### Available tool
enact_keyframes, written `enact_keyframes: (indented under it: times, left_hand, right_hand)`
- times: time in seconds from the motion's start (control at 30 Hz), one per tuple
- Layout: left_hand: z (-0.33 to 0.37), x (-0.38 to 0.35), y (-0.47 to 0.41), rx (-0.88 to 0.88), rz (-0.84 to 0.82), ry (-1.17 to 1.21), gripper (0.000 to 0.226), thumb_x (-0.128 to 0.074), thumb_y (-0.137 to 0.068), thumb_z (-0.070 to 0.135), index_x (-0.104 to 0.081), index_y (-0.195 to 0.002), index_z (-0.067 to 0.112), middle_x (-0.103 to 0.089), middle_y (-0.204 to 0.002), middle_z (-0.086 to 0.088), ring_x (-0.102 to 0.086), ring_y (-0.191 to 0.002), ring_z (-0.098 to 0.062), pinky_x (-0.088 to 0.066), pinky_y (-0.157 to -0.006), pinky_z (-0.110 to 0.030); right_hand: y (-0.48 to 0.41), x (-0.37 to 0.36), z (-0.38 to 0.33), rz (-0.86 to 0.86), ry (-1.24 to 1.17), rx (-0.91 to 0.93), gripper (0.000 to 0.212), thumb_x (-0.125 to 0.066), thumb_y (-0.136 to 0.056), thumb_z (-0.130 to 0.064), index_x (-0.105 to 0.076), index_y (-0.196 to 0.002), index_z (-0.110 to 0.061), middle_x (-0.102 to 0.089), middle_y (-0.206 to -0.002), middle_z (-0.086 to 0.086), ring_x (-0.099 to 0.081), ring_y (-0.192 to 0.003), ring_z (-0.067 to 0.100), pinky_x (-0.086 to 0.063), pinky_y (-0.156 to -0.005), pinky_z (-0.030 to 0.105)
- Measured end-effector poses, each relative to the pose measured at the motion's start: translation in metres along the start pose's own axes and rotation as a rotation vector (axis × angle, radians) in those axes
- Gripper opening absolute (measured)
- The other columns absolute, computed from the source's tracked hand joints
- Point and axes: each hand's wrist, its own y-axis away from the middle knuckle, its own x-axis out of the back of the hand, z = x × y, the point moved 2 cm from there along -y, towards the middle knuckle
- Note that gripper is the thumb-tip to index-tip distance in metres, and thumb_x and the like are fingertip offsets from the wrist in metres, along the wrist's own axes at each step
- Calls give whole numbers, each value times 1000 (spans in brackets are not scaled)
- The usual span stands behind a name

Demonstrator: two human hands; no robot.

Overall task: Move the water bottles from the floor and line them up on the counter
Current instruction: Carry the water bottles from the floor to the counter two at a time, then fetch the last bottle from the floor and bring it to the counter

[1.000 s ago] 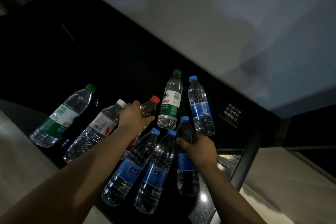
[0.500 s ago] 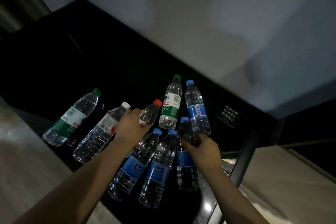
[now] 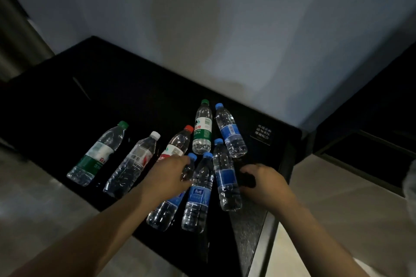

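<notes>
Several clear water bottles stand close together on the black counter [image 3: 108,96]. A green-capped bottle [image 3: 99,155] and a white-capped bottle [image 3: 132,164] are on the left. A red-capped bottle [image 3: 177,144], a second green-capped bottle [image 3: 202,128] and a blue-capped bottle [image 3: 230,132] stand behind. Three blue-capped bottles are in front. My left hand [image 3: 166,175] grips the neck of the leftmost front bottle [image 3: 163,211]. The middle front bottle [image 3: 199,195] stands free. My right hand [image 3: 265,183] is loosely curled just right of the rightmost front bottle [image 3: 225,177] and holds nothing I can see.
A small white-lettered sign [image 3: 262,135] lies on the counter near its right end. A pale wall [image 3: 247,40] rises behind the counter. Light floor tiles [image 3: 33,209] show left of the counter's front edge and more tiles [image 3: 337,209] to its right.
My left hand left the red-capped bottle and moved to the leftmost front blue-capped bottle. My right hand let go of the rightmost front bottle and drew away to the right.
</notes>
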Motion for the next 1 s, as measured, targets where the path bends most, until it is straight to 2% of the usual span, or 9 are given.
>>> enact_keyframes:
  times: [0.1, 0.2, 0.37, 0.47, 0.67, 1.0]
  left_hand:
    - [18, -5, 13, -94, -84, -35, 50, -65, -85, 38, -48, -130, 23, -54, -127, 2, -54, -112, -15, -44, -89, -26]
    - [46, -9, 19, -186, -127, -44, 48, -65, -85, 38, -49, -129, 24, -53, -127, 3, -53, -113, -15, -42, -86, -25]
    - [112, -25, 23, -341, -176, -82, 41, -64, -85, 36, -53, -121, 22, -56, -119, 0, -53, -108, -16, -45, -89, -28]
    - [157, -42, 28, -431, -191, -126, 46, -64, -84, 40, -50, -125, 27, -53, -119, 4, -53, -107, -14, -47, -90, -29]
    - [272, -85, 50, -631, -231, -197, 42, -62, -83, 40, -53, -120, 24, -55, -116, 2, -55, -102, -17, -46, -85, -28]
    - [464, -147, 120, -996, -221, -359, 45, -60, -83, 44, -51, -121, 22, -56, -119, -1, -56, -111, -22, -46, -93, -37]
  right_hand:
    - [31, 2, 8, 16, 4, -32, 48, -67, -84, -36, -55, -129, -29, -58, -123, -2, -58, -111, 16, -49, -91, 29]
    - [62, 3, 21, 73, 49, -100, 52, -66, -84, -41, -52, -133, -30, -57, -127, -2, -57, -114, 17, -47, -90, 28]
    - [125, 11, 50, 198, 75, -206, 41, -64, -84, -40, -59, -123, -31, -62, -125, -5, -58, -113, 18, -49, -88, 30]
    - [169, 15, 76, 259, 42, -279, 41, -63, -85, -40, -57, -126, -34, -60, -128, -10, -56, -116, 14, -46, -91, 28]
    - [269, 16, 142, 376, -49, -494, 43, -64, -84, -40, -57, -126, -33, -59, -122, -9, -55, -115, 12, -43, -88, 25]
    - [450, 6, 230, 597, -167, -819, 42, -62, -84, -40, -58, -124, -33, -61, -123, -13, -54, -117, 6, -44, -93, 23]
